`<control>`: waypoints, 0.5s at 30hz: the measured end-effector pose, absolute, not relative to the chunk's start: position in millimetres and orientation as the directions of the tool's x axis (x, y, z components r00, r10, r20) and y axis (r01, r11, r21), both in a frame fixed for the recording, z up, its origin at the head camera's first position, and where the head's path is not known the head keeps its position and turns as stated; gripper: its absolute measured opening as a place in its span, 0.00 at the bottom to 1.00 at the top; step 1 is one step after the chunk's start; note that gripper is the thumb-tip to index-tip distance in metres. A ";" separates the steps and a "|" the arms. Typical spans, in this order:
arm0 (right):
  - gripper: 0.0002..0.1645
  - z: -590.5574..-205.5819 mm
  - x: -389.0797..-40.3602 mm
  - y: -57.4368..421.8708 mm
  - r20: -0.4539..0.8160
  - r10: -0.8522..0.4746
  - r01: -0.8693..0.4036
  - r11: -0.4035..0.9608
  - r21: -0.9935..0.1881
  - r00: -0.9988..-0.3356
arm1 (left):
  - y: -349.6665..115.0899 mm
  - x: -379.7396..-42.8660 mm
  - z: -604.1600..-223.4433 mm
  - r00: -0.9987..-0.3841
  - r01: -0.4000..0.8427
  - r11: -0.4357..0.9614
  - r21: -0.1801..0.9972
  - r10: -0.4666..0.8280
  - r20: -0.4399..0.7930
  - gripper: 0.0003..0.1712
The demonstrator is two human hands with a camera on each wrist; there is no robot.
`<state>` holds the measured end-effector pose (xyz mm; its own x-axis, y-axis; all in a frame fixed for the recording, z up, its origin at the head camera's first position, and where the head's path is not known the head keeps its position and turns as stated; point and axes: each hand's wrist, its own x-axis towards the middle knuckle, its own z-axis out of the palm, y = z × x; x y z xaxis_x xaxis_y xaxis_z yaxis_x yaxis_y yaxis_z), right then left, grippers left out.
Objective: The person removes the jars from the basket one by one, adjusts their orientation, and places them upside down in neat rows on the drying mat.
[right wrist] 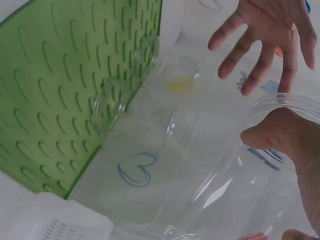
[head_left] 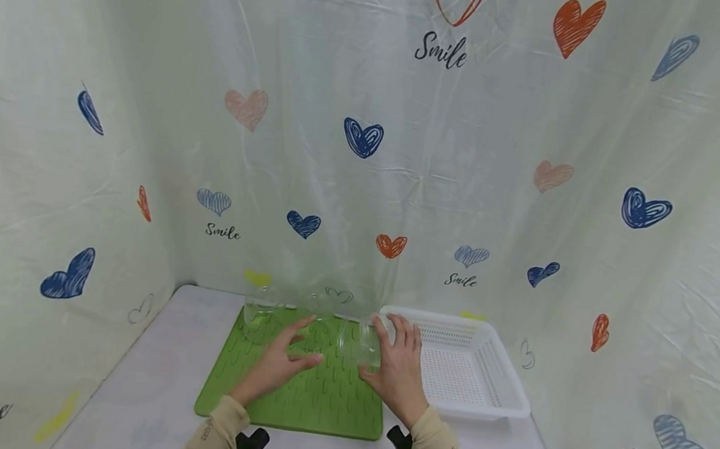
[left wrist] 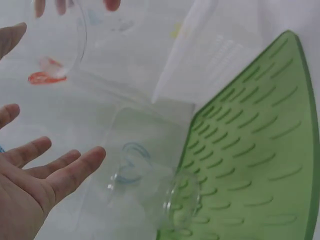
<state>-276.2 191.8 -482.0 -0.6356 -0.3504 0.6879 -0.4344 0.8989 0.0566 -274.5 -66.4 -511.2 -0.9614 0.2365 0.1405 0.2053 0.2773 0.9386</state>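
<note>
My right hand [head_left: 400, 366] grips a clear, see-through cup [head_left: 358, 343] tipped on its side above the green mat [head_left: 296, 410]. In the right wrist view the thumb [right wrist: 272, 132] presses near the cup's rim. My left hand [head_left: 278, 365] has its fingers spread and holds nothing; the left wrist view shows its palm [left wrist: 25, 200] bare. Towards the mat's back edge stand two more clear cups, one at the left [head_left: 260, 320] and another [head_left: 319, 314] nearer the middle. Their outlines are faint.
To the mat's right sits a white perforated plastic basket [head_left: 504, 383], with no items visible inside. Everything rests on a white-covered table [head_left: 148, 392]. Behind and at both sides hangs a pale curtain [head_left: 301, 161] printed with hearts and "Smile".
</note>
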 end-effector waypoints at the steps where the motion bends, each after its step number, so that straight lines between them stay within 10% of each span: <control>1: 0.64 -484.0 -275.0 188.9 0.681 -0.365 -0.440 0.895 0.069 -0.635 | -63.3 -274.0 -511.7 -0.959 0.210 0.279 0.937 0.245 0.142 0.48; 15: 0.64 -498.1 -267.9 166.6 0.634 -0.487 -0.516 0.842 0.157 -0.601 | -42.6 -273.5 -523.6 -0.900 0.324 0.116 0.939 0.343 0.268 0.51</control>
